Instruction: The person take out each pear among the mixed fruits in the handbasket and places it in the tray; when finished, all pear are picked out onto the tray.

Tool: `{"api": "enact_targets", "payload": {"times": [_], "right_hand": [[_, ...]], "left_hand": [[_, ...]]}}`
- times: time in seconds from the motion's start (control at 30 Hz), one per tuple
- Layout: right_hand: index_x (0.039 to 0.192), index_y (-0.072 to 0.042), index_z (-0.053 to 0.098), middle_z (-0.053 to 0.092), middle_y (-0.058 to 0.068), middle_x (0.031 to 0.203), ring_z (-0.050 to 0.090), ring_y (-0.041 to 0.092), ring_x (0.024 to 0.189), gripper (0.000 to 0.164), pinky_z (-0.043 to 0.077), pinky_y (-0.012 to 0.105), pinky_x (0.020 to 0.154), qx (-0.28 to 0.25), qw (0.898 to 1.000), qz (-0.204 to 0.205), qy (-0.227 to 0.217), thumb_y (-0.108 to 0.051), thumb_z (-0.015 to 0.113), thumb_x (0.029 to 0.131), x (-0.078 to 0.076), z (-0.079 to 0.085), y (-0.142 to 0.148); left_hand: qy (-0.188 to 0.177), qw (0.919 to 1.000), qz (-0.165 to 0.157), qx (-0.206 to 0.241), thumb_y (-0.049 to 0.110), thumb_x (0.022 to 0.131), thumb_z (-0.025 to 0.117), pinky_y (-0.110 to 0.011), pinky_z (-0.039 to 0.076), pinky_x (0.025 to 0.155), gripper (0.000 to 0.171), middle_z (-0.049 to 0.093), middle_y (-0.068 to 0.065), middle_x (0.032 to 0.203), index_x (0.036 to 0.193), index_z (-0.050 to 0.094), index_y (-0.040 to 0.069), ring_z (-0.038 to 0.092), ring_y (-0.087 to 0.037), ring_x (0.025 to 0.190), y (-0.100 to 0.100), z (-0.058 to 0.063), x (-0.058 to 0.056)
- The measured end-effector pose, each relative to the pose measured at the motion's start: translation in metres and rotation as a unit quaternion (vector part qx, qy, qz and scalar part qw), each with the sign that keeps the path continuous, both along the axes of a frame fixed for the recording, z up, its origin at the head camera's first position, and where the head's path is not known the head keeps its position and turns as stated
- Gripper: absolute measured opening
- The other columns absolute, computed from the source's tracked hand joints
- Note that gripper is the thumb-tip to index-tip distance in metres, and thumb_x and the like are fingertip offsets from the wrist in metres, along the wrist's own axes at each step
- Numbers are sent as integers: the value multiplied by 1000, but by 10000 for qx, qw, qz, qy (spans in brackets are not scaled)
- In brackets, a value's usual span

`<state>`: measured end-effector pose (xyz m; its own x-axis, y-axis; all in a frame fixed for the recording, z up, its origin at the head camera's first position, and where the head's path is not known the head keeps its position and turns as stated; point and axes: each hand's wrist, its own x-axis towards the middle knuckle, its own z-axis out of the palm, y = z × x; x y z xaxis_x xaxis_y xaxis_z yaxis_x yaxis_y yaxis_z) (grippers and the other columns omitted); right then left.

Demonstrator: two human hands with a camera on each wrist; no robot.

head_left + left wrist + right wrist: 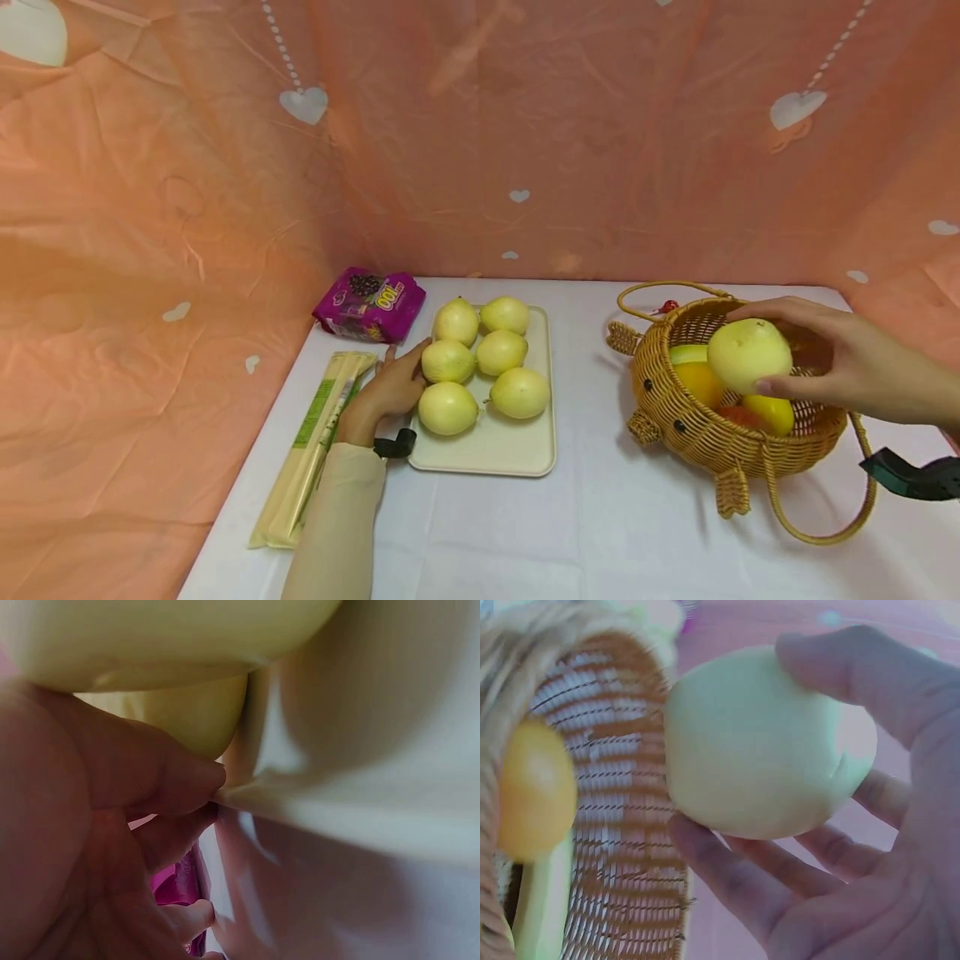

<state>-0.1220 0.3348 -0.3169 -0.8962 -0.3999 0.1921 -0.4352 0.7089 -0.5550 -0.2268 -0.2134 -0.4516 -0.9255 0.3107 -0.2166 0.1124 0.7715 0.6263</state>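
Above the wicker basket (667, 417), my right hand (862, 358) grips a pale yellow-green pear (750, 357), with thumb and fingers spread around its sides. Inside the basket lie an orange (699, 383), a yellow fruit (774, 414), a partly hidden reddish fruit and a long pale-green item (546, 900). My left hand (392, 390) is at the left side of a cream tray (510, 450). In the left wrist view its thumb and forefinger pinch the tray's rim (300, 814), close under a pear. Several pale yellow pears (520, 393) sit on the tray in two columns.
A purple snack bag (371, 305) lies at the back left. Long packs of noodles (311, 450) lie left of the tray, beneath my left forearm. The basket's looped handles (825, 540) stick out front and back. A small red item (666, 307) sits behind the basket.
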Motion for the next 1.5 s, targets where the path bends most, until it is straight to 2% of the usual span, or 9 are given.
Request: {"api": "enact_targets", "payload": {"times": [0.1,0.3,0.53,0.6,0.83,0.93,1.1,1.3,1.5], "right_hand": [[153,-8,60,61,-14,142,67,-3,103,88,58,10,77,-542,9983,-216,-65,18,90,74,14,-1,3],[152,6,54,62,1,149,76,4,105,93,65,20,76,-1657,9861,-35,-79,36,79,68,38,-12,0],[154,17,44,58,13,156,78,12,114,93,66,23,85,-3206,9450,548,-356,40,74,69,61,-25,-35],[154,16,45,56,14,157,77,14,114,92,66,26,85,-3316,9410,462,-488,39,75,70,66,-26,-53],[153,16,45,51,27,155,70,24,129,90,63,29,100,-3881,9106,1287,-607,37,76,71,58,-38,-112],[151,13,46,54,24,152,69,25,129,86,63,32,101,-4040,8986,1530,-769,34,76,73,49,-45,-133],[148,5,51,58,15,149,69,24,129,78,65,36,99,-3915,9016,1402,-1191,24,82,78,38,-55,-167],[145,-6,59,60,12,146,69,23,125,75,62,34,103,-3670,9160,1289,-980,11,90,79,24,-71,-206],[144,-12,61,65,9,142,68,22,125,70,60,32,106,-3699,9131,1318,-1101,1,93,83,12,-90,-234]], "left_hand": [[2,10000,-16,-30,6,105,46,-75,-5,132,73,36,-21,175,175,26,11,-7,-58,166,0,-2,-1],[-40,10000,-20,-4,6,105,47,-74,-7,132,73,37,-21,175,175,26,10,-7,-58,166,0,-2,-1],[8,10000,-19,-4,7,106,46,-76,-5,131,73,38,-22,174,176,25,11,-6,-58,166,0,1,-1],[23,10000,-31,-5,7,106,46,-76,-5,131,73,38,-22,174,176,24,11,-6,-58,166,0,-1,-2],[25,10000,-38,-16,7,106,46,-77,-4,131,73,37,-22,175,176,25,10,-6,-58,166,1,-2,-2],[55,10000,-31,-30,7,106,46,-76,-4,131,72,38,-21,175,175,26,10,-6,-59,165,1,-1,-2],[51,10000,-36,-51,7,106,46,-76,-4,131,72,38,-21,175,175,26,10,-5,-60,165,0,-1,-2],[30,10000,-30,-62,7,106,46,-75,-4,131,72,38,-21,175,175,26,10,-5,-59,165,0,-2,-1],[44,10000,-26,-29,8,106,46,-76,-4,131,72,38,-22,174,175,26,11,-5,-60,165,-1,-2,-1]]}}
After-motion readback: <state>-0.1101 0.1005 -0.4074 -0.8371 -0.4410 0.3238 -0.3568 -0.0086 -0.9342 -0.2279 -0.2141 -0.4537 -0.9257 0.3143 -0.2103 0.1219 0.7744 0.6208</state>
